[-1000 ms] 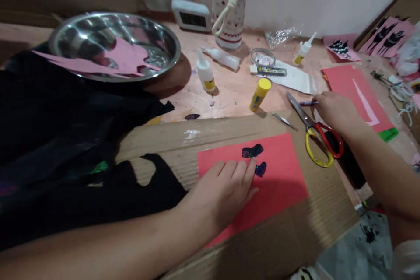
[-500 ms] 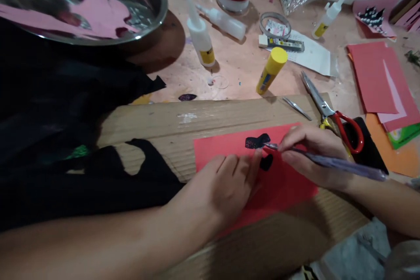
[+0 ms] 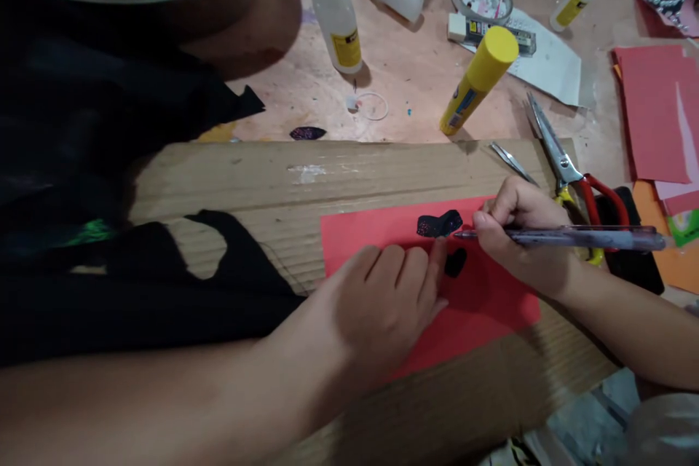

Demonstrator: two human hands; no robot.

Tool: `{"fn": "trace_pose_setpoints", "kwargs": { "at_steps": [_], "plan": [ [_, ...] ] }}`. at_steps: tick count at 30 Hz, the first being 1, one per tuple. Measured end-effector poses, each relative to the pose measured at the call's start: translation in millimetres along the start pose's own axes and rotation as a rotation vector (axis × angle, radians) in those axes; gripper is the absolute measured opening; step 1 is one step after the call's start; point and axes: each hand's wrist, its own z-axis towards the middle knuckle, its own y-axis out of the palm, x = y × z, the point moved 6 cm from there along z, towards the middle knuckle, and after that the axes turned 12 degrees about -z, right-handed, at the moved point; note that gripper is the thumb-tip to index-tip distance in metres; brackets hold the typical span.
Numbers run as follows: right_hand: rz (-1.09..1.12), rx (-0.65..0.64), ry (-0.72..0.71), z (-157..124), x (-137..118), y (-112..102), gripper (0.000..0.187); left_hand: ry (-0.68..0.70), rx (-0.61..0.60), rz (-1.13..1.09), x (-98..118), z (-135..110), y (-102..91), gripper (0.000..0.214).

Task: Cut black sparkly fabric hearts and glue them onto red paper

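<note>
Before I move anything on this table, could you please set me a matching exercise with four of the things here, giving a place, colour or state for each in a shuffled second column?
Things
1. Slim purplish pen
2. Yellow cylindrical glue stick
3. Silver metal scissors
4. Red rectangular paper sheet

Places, colours or states
A. Standing on end, beyond the brown corrugated cardboard
B. Lying flat under the left hand
C. Red and yellow at the handle end
D. In the grip of the right hand

Right pairs: 1-D, 2-A, 3-C, 4-B
</note>
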Motion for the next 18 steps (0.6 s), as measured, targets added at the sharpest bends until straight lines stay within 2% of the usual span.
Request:
{"fn": "trace_pose_setpoints", "kwargs": {
  "at_steps": [11,18],
  "plan": [
    [-0.052,0.003,-0.002,3.5,-5.1,0.1,0.032,0.017,0.005,0.024,0.3,1.0,1.7,0.042],
    [-0.073,0.035,-0.058,3.5,-8.5,-0.5,0.031,0.016,0.012,0.025,0.8,2.0,-0.1,0.04]
  ]
}}
